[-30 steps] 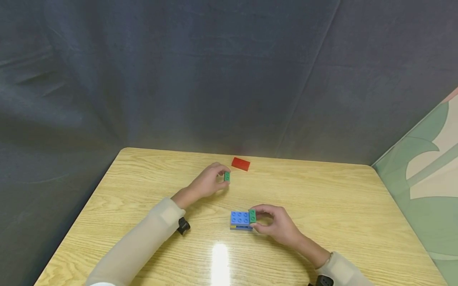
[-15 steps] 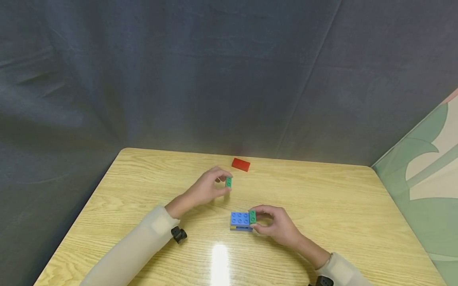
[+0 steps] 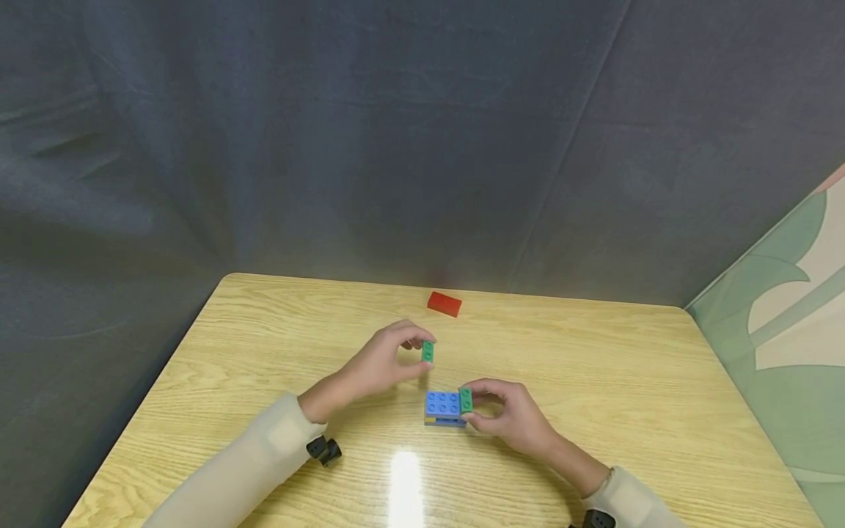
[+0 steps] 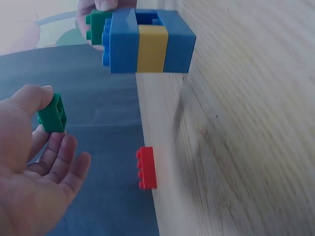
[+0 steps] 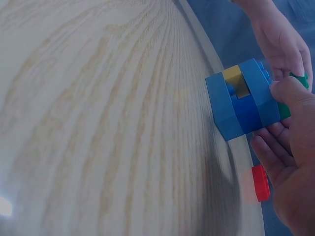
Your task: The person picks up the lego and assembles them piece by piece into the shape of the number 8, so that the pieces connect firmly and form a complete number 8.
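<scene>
Between the thumb and fingertips of my left hand (image 3: 379, 363) is a small green toy brick (image 3: 428, 352), held up off the table. In the left wrist view its hollow underside shows. A stack of blue toy bricks (image 3: 442, 403) stands on the table just nearer to me, with a yellow brick (image 4: 152, 49) in its middle layer beside a gap. My right hand (image 3: 518, 418) pinches a second green brick (image 3: 466, 400) that sits at the right end of the stack's top. In the right wrist view my thumb hides part of that brick.
A red toy brick (image 3: 444, 303) lies near the far edge of the wooden table (image 3: 594, 352). Dark cloth (image 3: 422, 147) hangs behind the table. A patterned panel (image 3: 785, 315) borders the right side.
My left hand has come nearer to me and slightly right with its green brick, closer to the stack. My right hand and the stack have stayed in place.
</scene>
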The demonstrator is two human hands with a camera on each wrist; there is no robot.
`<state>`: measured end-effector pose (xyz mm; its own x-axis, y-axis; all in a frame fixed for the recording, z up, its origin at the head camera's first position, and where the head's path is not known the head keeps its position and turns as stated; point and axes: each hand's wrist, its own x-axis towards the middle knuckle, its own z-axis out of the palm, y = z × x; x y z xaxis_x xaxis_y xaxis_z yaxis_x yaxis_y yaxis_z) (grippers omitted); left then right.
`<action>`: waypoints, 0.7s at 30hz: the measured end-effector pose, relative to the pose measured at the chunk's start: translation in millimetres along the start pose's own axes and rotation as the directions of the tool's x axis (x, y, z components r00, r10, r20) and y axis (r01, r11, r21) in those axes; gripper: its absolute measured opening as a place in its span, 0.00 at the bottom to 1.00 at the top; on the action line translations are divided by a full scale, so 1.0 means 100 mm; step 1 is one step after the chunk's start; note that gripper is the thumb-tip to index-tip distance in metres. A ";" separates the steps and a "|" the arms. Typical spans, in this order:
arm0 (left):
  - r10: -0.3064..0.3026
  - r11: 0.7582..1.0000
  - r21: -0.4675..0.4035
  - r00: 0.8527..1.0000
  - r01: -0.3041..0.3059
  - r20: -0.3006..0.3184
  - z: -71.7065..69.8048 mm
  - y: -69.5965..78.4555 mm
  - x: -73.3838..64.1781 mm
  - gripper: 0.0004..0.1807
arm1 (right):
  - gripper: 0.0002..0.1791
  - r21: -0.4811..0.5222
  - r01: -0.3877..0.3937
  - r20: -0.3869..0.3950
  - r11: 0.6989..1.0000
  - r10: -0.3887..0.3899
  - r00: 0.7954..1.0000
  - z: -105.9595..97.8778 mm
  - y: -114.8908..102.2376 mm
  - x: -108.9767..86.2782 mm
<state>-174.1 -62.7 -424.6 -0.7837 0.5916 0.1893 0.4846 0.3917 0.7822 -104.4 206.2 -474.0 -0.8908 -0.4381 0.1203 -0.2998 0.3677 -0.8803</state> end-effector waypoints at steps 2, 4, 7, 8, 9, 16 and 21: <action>0.006 1.000 -0.001 1.000 -0.006 -0.002 0.00 0.02 -0.02 0.20 | 0.17 -0.001 -0.002 -0.001 1.000 0.002 1.000 0.00 0.00 0.00; 0.008 1.000 0.006 1.000 -0.008 -0.008 0.01 0.04 -0.05 0.20 | 0.17 -0.002 -0.001 0.000 1.000 0.001 1.000 0.00 0.00 0.00; 0.016 1.000 0.011 1.000 -0.016 -0.019 0.02 0.07 -0.08 0.20 | 0.17 -0.001 0.001 0.000 1.000 -0.001 1.000 -0.01 0.00 0.00; 0.019 1.000 0.011 1.000 -0.019 -0.022 0.03 0.07 -0.09 0.20 | 0.17 -0.001 0.003 -0.001 1.000 -0.003 1.000 -0.01 0.00 0.00; 0.020 1.000 0.007 0.999 -0.020 -0.025 0.03 0.07 -0.10 0.20 | 0.17 0.000 0.006 -0.002 1.000 -0.006 1.000 -0.01 0.00 0.00; 0.029 0.999 -0.012 0.999 -0.030 -0.035 0.10 0.10 -0.19 0.20 | 0.17 0.030 0.039 0.001 0.999 -0.039 0.999 -0.01 0.00 0.00; 0.037 0.999 -0.037 0.999 -0.038 -0.034 0.15 0.09 -0.25 0.19 | 0.17 0.033 0.045 0.002 0.998 -0.045 0.999 -0.01 0.01 -0.01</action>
<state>-144.1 -62.9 -431.1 -0.7780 0.5813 0.2382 0.4996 0.3427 0.7956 -104.2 207.5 -474.1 -0.8757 -0.4561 0.1587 -0.3278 0.3201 -0.8889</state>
